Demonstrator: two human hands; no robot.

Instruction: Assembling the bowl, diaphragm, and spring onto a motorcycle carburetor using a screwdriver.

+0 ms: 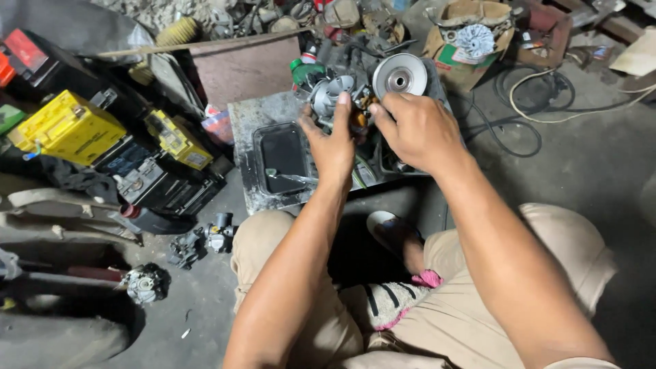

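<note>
Head view: left hand, fingers extended and nearly open, rests against a grey finned metal engine part; right hand, curled closed, grips its orange-brown fitting, just below a round silver pulley disc.

A grey, stained concrete floor fills the scene under dim light. Left of the fingers stand yellow battery boxes and black ones. Beyond the fingers sits a torn cardboard box; to their right, loose cables loop.
</note>
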